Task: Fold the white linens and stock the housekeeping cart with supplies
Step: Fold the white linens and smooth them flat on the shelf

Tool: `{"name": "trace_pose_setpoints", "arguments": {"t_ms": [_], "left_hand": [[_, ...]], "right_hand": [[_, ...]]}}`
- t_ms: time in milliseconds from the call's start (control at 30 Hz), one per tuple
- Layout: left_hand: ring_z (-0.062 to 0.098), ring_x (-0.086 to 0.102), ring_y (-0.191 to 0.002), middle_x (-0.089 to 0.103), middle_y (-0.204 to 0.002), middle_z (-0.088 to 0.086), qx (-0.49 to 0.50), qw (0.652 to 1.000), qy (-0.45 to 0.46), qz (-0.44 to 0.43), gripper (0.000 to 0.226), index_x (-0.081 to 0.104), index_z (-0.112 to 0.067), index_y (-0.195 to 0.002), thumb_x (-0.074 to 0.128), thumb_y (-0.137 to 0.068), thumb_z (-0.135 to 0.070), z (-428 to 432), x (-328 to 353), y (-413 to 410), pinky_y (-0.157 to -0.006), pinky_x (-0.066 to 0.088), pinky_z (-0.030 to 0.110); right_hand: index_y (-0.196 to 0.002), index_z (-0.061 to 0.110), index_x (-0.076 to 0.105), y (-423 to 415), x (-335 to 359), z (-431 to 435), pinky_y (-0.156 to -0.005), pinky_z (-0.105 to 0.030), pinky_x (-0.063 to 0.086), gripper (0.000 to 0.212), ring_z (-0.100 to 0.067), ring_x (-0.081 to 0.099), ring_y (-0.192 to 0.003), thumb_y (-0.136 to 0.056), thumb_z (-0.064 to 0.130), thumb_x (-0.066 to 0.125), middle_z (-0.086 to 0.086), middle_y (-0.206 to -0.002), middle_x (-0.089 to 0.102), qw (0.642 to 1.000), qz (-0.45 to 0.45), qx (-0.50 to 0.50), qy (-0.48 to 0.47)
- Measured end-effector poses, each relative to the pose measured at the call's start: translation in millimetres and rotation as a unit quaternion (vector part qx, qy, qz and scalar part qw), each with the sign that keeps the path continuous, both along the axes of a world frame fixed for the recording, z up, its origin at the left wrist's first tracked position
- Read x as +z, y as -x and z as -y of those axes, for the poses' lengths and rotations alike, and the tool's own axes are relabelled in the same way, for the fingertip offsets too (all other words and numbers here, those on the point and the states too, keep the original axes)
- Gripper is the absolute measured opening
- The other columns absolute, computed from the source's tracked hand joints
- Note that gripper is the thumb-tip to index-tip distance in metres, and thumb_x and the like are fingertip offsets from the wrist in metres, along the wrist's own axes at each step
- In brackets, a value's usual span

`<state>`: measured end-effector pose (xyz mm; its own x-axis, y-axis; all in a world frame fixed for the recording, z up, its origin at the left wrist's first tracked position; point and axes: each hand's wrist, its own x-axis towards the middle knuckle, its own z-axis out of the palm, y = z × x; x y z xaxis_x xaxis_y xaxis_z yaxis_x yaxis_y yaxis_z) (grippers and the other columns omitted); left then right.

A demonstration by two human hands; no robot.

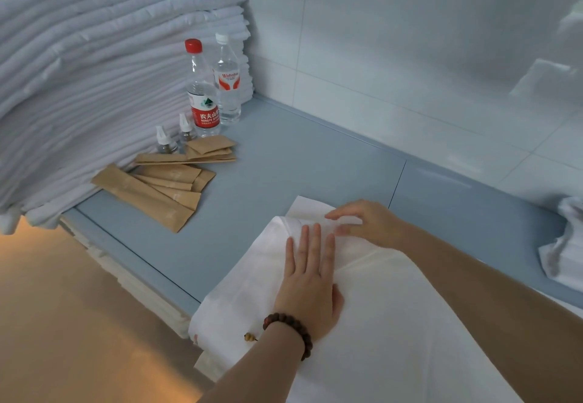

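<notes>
White linen [378, 323] under flat left hand [310, 279], right hand [367, 223] resting straight-fingered on its fold, red-capped bottle [202, 96] holding clear liquid

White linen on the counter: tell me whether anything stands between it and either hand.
Nothing visible does. The left hand lies flat on the white linen, and the right hand touches its folded edge further back. The brown paper packets lie to the left on the counter, apart from the linen.
</notes>
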<state>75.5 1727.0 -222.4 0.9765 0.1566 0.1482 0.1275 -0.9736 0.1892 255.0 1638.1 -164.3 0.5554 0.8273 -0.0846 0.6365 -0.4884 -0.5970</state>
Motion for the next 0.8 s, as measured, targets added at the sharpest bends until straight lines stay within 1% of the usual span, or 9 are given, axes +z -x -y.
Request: {"name": "trace_pose_setpoints", "arguments": {"t_ms": [67,167,233,300,400,467,567,733,800], "left_hand": [[0.047,0.022,-0.139,0.027,-0.151,0.027,0.016,1.000,0.013,-0.003,0.080,0.028,0.002,-0.146,0.039,-0.074,-0.030,0.0,-2.9,-0.9,-0.106,0.029,0.063],[0.049,0.021,-0.139,0.026,-0.151,0.028,0.029,0.999,0.028,0.004,0.081,0.025,0.005,-0.146,0.039,-0.073,-0.029,0.4,-5.3,-2.1,-0.108,0.028,0.060],[0.049,0.016,-0.140,0.020,-0.153,0.028,0.028,0.999,0.041,0.016,0.083,0.015,0.005,-0.147,0.038,-0.074,-0.027,0.4,-6.7,-2.9,-0.111,0.024,0.056],[0.045,-0.007,-0.143,-0.003,-0.156,0.025,0.016,0.998,0.056,0.016,0.086,-0.007,0.000,-0.148,0.037,-0.078,-0.024,-0.1,-8.5,-3.7,-0.117,0.010,0.053],[0.036,-0.030,-0.139,-0.027,-0.151,0.017,0.004,0.997,0.070,0.015,0.087,-0.027,-0.008,-0.141,0.036,-0.083,-0.024,-2.3,-10.3,-4.4,-0.117,-0.011,0.045],[0.031,-0.035,-0.138,-0.032,-0.149,0.013,0.001,0.997,0.076,0.018,0.088,-0.030,-0.009,-0.140,0.036,-0.083,-0.024,-2.5,-9.3,-4.0,-0.116,-0.015,0.041],[0.026,-0.037,-0.137,-0.032,-0.148,0.009,-0.010,0.996,0.088,0.028,0.087,-0.024,-0.008,-0.143,0.036,-0.082,-0.021,-1.7,-9.2,-2.5,-0.115,-0.016,0.039],[0.027,-0.038,-0.136,-0.032,-0.149,0.010,-0.021,0.996,0.087,0.025,0.084,-0.025,-0.009,-0.142,0.033,-0.082,-0.021,-1.7,-11.5,-2.0,-0.116,-0.015,0.041],[0.027,-0.037,-0.137,-0.031,-0.149,0.009,-0.023,0.995,0.091,0.031,0.085,-0.020,-0.009,-0.145,0.032,-0.080,-0.021,-1.5,-11.4,-1.6,-0.116,-0.014,0.042]], "right_hand": [[-0.126,0.022,0.062,3.9,-0.8,12.6,-0.094,0.002,0.021,0.057,-0.001,0.047,-0.117,-0.074,0.032,0.080,0.010,-0.127,0.058,0.998,0.028,0.024,0.043],[-0.139,0.029,0.046,10.4,-10.1,23.1,-0.107,-0.010,0.015,0.081,0.000,0.032,-0.130,-0.068,0.040,0.083,0.014,-0.141,0.040,0.989,0.068,0.075,0.108],[-0.139,0.033,0.047,11.1,-12.6,25.7,-0.110,-0.016,0.018,0.074,-0.006,0.034,-0.135,-0.073,0.038,0.080,0.010,-0.145,0.039,0.992,0.065,0.058,0.094],[-0.135,0.032,0.051,9.9,-10.4,24.1,-0.112,-0.021,0.023,0.063,-0.011,0.039,-0.134,-0.077,0.035,0.077,0.006,-0.146,0.043,0.994,0.072,0.046,0.066],[-0.142,0.033,0.041,11.7,-8.6,19.1,-0.113,-0.024,0.021,0.075,-0.010,0.033,-0.138,-0.076,0.044,0.076,0.005,-0.152,0.035,0.981,0.129,0.097,0.111],[-0.146,0.033,0.032,13.9,-11.5,19.0,-0.113,-0.025,0.021,0.083,-0.008,0.027,-0.141,-0.076,0.049,0.074,0.006,-0.155,0.028,0.970,0.152,0.116,0.148],[-0.148,0.030,0.028,17.5,-12.5,21.4,-0.113,-0.026,0.021,0.078,-0.009,0.028,-0.141,-0.083,0.044,0.068,0.005,-0.155,0.029,0.971,0.157,0.112,0.138],[-0.152,0.028,-0.001,23.4,-17.0,29.2,-0.118,-0.042,0.011,0.085,-0.012,0.023,-0.142,-0.087,0.034,0.053,0.008,-0.159,0.014,0.934,0.282,0.117,0.185],[-0.153,0.025,0.005,27.0,-16.8,32.3,-0.118,-0.048,0.007,0.083,-0.012,0.023,-0.142,-0.086,0.035,0.053,0.005,-0.159,0.016,0.924,0.302,0.130,0.197]]}}
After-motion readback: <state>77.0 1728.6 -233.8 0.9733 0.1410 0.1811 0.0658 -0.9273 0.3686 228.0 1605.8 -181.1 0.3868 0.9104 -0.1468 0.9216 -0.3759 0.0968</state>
